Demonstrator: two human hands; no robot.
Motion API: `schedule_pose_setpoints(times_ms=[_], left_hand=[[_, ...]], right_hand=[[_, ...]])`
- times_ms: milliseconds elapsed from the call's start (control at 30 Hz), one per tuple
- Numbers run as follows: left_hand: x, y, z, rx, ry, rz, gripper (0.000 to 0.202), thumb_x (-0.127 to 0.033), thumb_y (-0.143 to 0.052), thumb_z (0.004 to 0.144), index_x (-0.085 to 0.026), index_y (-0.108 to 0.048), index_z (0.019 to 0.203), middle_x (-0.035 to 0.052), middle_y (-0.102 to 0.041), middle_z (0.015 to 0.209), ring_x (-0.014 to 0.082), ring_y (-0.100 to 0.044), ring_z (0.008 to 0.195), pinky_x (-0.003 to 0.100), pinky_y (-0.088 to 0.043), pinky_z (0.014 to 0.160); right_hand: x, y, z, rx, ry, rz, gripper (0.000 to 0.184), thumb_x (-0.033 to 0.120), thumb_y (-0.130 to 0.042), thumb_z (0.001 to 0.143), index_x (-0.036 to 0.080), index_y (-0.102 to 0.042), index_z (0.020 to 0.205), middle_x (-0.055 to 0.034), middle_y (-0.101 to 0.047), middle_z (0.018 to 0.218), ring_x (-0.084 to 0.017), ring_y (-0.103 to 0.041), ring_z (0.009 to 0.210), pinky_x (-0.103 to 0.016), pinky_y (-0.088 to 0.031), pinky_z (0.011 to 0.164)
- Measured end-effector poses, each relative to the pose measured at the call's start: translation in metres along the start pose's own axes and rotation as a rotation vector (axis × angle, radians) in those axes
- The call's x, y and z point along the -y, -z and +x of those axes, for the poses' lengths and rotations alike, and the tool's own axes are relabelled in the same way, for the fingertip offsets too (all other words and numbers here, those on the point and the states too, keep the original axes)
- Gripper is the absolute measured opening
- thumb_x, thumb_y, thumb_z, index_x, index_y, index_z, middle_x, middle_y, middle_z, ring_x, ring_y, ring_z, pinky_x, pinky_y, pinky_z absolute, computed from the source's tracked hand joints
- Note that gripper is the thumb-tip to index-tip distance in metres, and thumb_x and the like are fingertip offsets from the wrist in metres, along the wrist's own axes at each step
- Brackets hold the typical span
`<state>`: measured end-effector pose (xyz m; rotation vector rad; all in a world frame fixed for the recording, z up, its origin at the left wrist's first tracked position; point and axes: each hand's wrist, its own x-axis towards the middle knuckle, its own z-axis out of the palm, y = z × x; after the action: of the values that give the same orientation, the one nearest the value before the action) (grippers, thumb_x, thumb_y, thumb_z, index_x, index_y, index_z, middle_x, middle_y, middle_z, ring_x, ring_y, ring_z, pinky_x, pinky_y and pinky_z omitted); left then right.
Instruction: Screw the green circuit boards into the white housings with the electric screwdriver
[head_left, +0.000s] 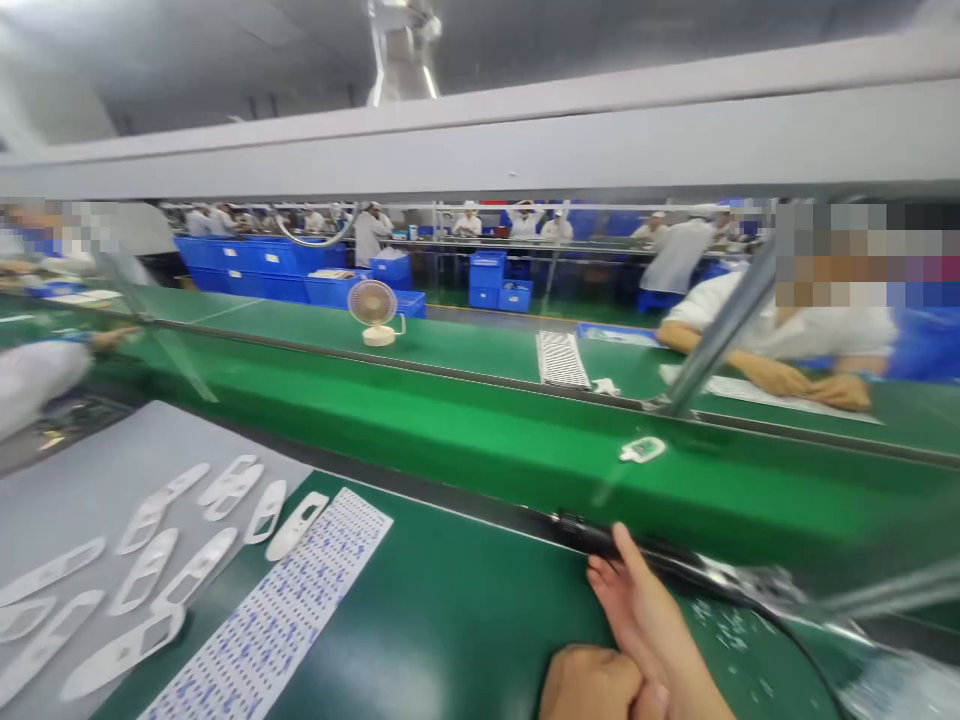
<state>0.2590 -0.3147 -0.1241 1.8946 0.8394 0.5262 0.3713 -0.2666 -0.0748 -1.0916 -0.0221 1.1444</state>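
Curled, its contents hidden, the left hand [594, 686] sits just left of the right hand [634, 608], which is nearer the black corded screwdriver [673, 561] lying crosswise beyond, tip leftward, and overlaps it, though whether gripping I cannot tell.

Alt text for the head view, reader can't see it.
The person's right hand touches a black corded tool near the far edge of a green worktop, left hand curled nearby. White parts and a patterned strip lie left; a co-worker beyond.

No legible text or numbers
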Motion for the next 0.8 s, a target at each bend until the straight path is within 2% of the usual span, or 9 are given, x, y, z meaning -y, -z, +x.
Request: schedule_pose_setpoints(times_ms=[100, 167, 267, 433, 567, 800], left_hand=[[0.004, -0.002, 0.002, 0.021, -0.01, 0.03, 0.017, -0.037, -0.056, 0.099, -0.024, -0.067, 0.099, 0.0083, -0.068, 0.104, 0.022, -0.065, 0.093, 0.038, -0.055, 0.082], [0.004, -0.002, 0.003, 0.021, -0.02, 0.073, 0.022, -0.033, -0.051, 0.098, -0.024, -0.064, 0.083, 0.0096, -0.07, 0.089, 0.026, -0.066, 0.084, 0.04, -0.052, 0.075], [-0.002, 0.0, 0.002, -0.036, -0.07, 0.203, 0.026, -0.028, -0.044, 0.095, -0.022, -0.057, 0.073, 0.0101, -0.069, 0.078, 0.0278, -0.067, 0.073, 0.037, -0.043, 0.063], [-0.016, 0.004, -0.001, -0.183, -0.162, 0.297, 0.033, -0.024, -0.034, 0.096, -0.021, -0.049, 0.067, 0.0063, -0.065, 0.066, 0.0214, -0.063, 0.061, 0.032, -0.032, 0.056], [-0.02, 0.007, -0.001, -0.202, -0.206, 0.313, 0.036, -0.022, -0.031, 0.097, -0.021, -0.049, 0.066, 0.0049, -0.064, 0.064, 0.0195, -0.062, 0.059, 0.031, -0.03, 0.056], [-0.021, 0.008, -0.001, -0.186, -0.198, 0.353, 0.033, -0.021, -0.033, 0.097, -0.02, -0.05, 0.068, 0.0042, -0.065, 0.066, 0.0188, -0.062, 0.06, 0.031, -0.028, 0.056]], right_hand=[[0.002, -0.003, -0.004, 0.022, -0.003, 0.045, 0.05, 0.036, -0.098, 0.048, 0.017, -0.061, 0.075, 0.0002, -0.063, 0.058, -0.013, -0.062, 0.05, -0.019, -0.055, 0.045], [0.001, -0.002, -0.003, 0.041, -0.001, 0.061, 0.049, 0.041, -0.097, 0.052, 0.017, -0.061, 0.074, 0.0004, -0.063, 0.059, -0.013, -0.062, 0.05, -0.019, -0.054, 0.045], [-0.002, 0.001, -0.001, 0.083, -0.003, 0.071, 0.045, 0.045, -0.093, 0.061, 0.016, -0.062, 0.078, -0.0008, -0.066, 0.067, -0.012, -0.062, 0.051, -0.019, -0.054, 0.045], [-0.002, -0.003, -0.002, 0.044, -0.003, 0.088, 0.042, 0.043, -0.09, 0.067, 0.014, -0.062, 0.081, -0.0023, -0.065, 0.069, -0.012, -0.061, 0.05, -0.02, -0.053, 0.045], [-0.001, -0.006, -0.005, 0.026, 0.001, 0.096, 0.038, 0.04, -0.088, 0.071, 0.014, -0.062, 0.081, -0.0023, -0.065, 0.067, -0.012, -0.061, 0.05, -0.02, -0.052, 0.044], [0.001, -0.008, -0.006, 0.027, -0.012, 0.109, 0.033, 0.034, -0.086, 0.074, 0.013, -0.062, 0.079, -0.0033, -0.065, 0.066, -0.013, -0.061, 0.049, -0.02, -0.052, 0.043]])
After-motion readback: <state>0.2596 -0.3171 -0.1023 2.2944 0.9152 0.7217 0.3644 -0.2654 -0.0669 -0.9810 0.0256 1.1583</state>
